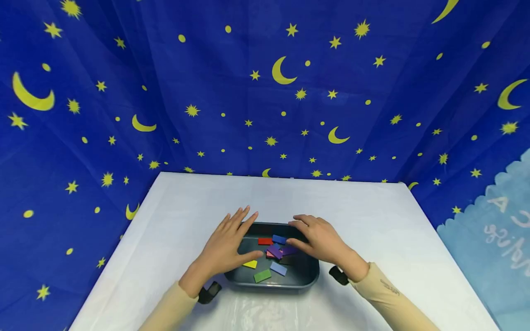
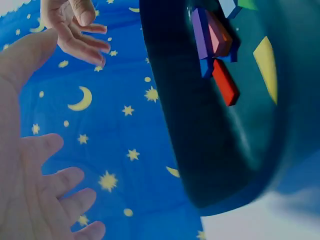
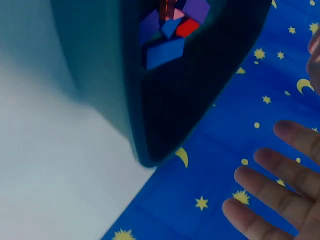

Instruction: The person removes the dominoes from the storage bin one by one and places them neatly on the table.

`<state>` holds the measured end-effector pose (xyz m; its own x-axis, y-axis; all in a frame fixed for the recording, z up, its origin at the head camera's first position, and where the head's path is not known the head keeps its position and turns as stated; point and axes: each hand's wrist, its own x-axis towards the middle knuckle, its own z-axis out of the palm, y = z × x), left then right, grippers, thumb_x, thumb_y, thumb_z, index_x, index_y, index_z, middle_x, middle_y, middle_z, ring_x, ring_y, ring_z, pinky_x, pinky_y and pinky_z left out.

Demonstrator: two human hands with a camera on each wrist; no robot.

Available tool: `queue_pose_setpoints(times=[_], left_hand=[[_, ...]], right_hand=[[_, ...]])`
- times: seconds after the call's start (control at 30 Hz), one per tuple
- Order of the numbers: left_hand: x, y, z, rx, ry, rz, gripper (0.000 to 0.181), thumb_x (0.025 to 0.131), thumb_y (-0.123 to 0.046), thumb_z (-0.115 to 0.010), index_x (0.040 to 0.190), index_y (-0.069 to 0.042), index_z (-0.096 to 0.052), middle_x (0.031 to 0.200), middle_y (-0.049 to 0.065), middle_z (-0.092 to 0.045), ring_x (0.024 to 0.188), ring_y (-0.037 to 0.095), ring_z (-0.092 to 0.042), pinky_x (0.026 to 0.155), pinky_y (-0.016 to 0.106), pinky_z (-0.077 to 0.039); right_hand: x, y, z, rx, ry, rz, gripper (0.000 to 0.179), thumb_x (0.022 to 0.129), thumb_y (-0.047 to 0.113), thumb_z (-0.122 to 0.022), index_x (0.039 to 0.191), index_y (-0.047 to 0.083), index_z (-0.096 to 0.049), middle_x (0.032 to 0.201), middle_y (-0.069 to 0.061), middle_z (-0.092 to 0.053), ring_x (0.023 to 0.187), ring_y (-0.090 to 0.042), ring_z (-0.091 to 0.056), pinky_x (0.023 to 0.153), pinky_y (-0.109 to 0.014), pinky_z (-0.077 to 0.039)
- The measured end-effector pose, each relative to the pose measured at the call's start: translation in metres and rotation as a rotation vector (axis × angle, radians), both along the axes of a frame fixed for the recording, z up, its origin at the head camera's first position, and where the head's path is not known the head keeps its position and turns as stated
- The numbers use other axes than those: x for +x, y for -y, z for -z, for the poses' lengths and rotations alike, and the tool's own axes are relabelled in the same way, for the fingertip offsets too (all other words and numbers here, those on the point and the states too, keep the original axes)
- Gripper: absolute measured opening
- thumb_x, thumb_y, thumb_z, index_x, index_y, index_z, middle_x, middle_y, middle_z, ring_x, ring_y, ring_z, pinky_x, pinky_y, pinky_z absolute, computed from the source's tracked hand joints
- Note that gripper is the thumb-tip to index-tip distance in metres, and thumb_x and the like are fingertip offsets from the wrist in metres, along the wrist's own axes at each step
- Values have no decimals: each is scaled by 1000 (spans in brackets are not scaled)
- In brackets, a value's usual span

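A dark teal tray [image 1: 285, 286] with raised walls stands on the white table, holding several coloured blocks. My left hand [image 1: 223, 243] is spread over the tray's left side, its thumb above the yellow block [image 1: 250, 264]. Over the right rim hovers my right hand [image 1: 323, 239], fingers loosely extended and holding nothing. A red block [image 1: 265, 241] and a blue block [image 1: 279, 239] lie toward the back. Purple blocks [image 1: 274, 251] overlap a pink one in the middle. Nearer the front are a green block [image 1: 262, 276] and a light blue block [image 1: 278, 268].
The white table [image 1: 364, 211] extends around the tray. Blue cloth [image 1: 232, 92] with yellow moons and stars hangs behind and at both sides. A black strap [image 1: 209, 292] sits at the left wrist, another black strap [image 1: 338, 276] at the right.
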<state>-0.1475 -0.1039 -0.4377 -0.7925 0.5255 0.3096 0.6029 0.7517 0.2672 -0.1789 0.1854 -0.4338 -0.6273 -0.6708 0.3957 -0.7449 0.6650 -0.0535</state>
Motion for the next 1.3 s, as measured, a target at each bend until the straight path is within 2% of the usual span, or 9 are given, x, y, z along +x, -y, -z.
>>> queue_pose_setpoints(times=[0.17, 0.27, 0.37, 0.6, 0.77, 0.93, 1.03, 1.13, 1.3], left_hand=[[5, 7, 13, 110, 73, -52, 96, 80, -67, -58, 153, -17, -21, 156, 8, -16, 141, 26, -17, 108, 51, -19], [8, 11, 21, 158, 129, -86, 100, 78, -68, -61, 153, -18, -19, 156, 8, -16, 140, 28, -20, 108, 51, -19], [10, 13, 30, 191, 199, -114, 105, 74, -67, -65, 154, -20, -15, 157, 8, -13, 140, 30, -18, 109, 52, -16], [14, 16, 52, 252, 343, -148, 119, 66, -72, -69, 154, -26, -4, 158, 6, 1, 141, 34, -8, 108, 56, -12], [19, 19, 66, 319, 430, -169, 124, 64, -68, -74, 154, -24, -1, 158, 9, 5, 138, 44, -12, 101, 63, -22], [24, 20, 72, 382, 469, -173, 128, 62, -61, -79, 154, -22, 1, 158, 9, 5, 136, 44, -18, 98, 61, -30], [25, 20, 75, 413, 470, -177, 129, 62, -59, -81, 154, -25, 3, 158, 6, 3, 137, 41, -19, 98, 59, -31], [26, 19, 77, 461, 500, -179, 128, 63, -55, -82, 153, -29, 5, 158, 2, 4, 138, 37, -16, 99, 59, -30], [29, 20, 83, 542, 550, -191, 124, 67, -47, -83, 151, -35, 8, 158, 0, 3, 139, 36, -11, 100, 63, -25]], right_hand=[[-3, 13, 4, -62, 7, 11, 25, 84, 37, -72, 92, 13, -69, 88, 1, -61, 77, -13, -59, 64, -33, -50], [-4, 20, 6, -77, 53, 40, 20, 83, 35, -73, 85, 16, -67, 80, 5, -58, 71, -10, -57, 59, -31, -49], [-7, 26, 8, -77, 109, 55, 19, 82, 33, -74, 83, 17, -66, 77, 6, -57, 70, -9, -56, 58, -30, -48], [-18, 39, 12, 32, 225, 67, 22, 83, 35, -72, 80, 14, -66, 74, 6, -57, 66, -10, -56, 55, -28, -46], [-24, 49, 14, 109, 357, 46, 24, 85, 37, -70, 79, 14, -67, 71, 6, -57, 61, -8, -51, 53, -26, -43], [-29, 58, 16, 172, 495, 74, 26, 85, 39, -70, 80, 14, -68, 67, 8, -56, 60, -9, -48, 55, -28, -43], [-30, 62, 19, 220, 560, 110, 29, 84, 43, -69, 79, 15, -66, 66, 8, -54, 60, -10, -48, 56, -29, -42], [-28, 65, 23, 276, 594, 140, 34, 82, 48, -70, 77, 15, -63, 65, 8, -52, 59, -10, -48, 56, -31, -42], [-25, 71, 31, 361, 587, 170, 40, 80, 52, -70, 74, 15, -56, 63, 6, -48, 56, -11, -44, 52, -29, -38]])
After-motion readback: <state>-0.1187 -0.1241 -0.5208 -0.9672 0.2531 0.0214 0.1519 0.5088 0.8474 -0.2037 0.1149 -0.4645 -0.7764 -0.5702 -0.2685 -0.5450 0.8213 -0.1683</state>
